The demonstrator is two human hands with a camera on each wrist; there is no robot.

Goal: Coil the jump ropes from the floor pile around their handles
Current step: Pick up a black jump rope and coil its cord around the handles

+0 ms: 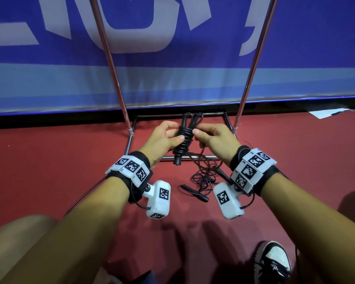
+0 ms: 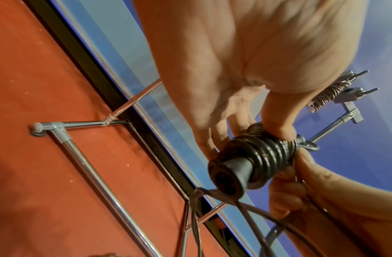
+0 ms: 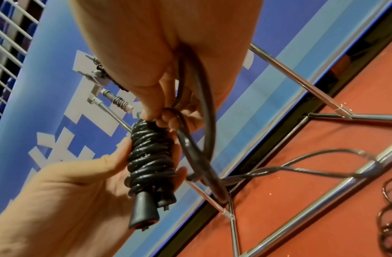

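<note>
**Black jump rope held half-coiled above a red floor**

No brand or label can be read on the black jump rope (image 1: 184,138); the large white letters on the blue banner (image 1: 172,58) at the far side are cut off and cannot be made out. Square black-and-white coded markers are carried on the white wrist units (image 1: 129,167).

The rope's two handles, laid side by side, are gripped by the left hand (image 1: 166,138), thumb pressed on the tight turns of cord around them. The loose cord just beside the bundle is pinched by the right hand (image 1: 212,139), fingers curled round it; a slack length hangs down from there. On the red floor (image 1: 49,160), near the person, a second tangled rope pile (image 1: 202,179) is seen with its black handles. A chrome tube rack (image 1: 119,78) stands on the floor against the banner. A black-and-white sneaker (image 1: 273,261) is visible at the near right.
</note>
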